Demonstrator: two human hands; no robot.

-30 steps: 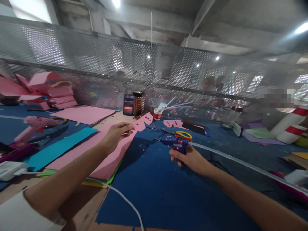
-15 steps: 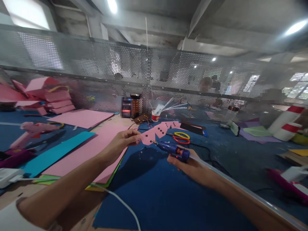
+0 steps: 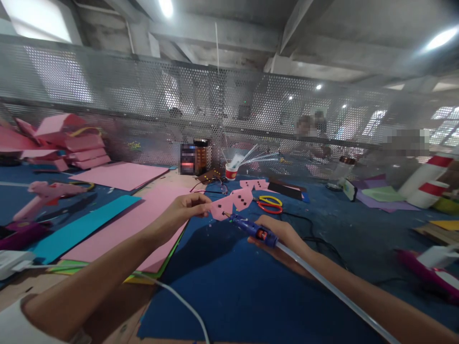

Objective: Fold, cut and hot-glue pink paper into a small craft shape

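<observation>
My left hand [image 3: 186, 209] pinches a small pink foam cut-out [image 3: 233, 202] with dark square holes, held above the blue table cover [image 3: 229, 286]. My right hand [image 3: 283, 236] grips a blue hot glue gun [image 3: 253, 229] with a long clear glue stick [image 3: 333, 291] trailing back along my forearm. The gun's nozzle touches the lower edge of the cut-out. A large pink sheet [image 3: 143, 224] lies under my left forearm, on top of green and yellow sheets.
Yellow and red scissors [image 3: 269, 204] and another pink cut-out [image 3: 255, 184] lie beyond the hands. A red cup [image 3: 230, 171] of sticks and dark jars [image 3: 195, 156] stand by the perforated metal screen. A pink glue gun [image 3: 46, 193], teal sheet [image 3: 82, 224] and pink stacks sit left. White cable [image 3: 179, 298] runs near me.
My right hand lifted the glue gun off the table and brought its nozzle to the cut-out. My left hand raised the cut-out slightly and moved it right toward the gun.
</observation>
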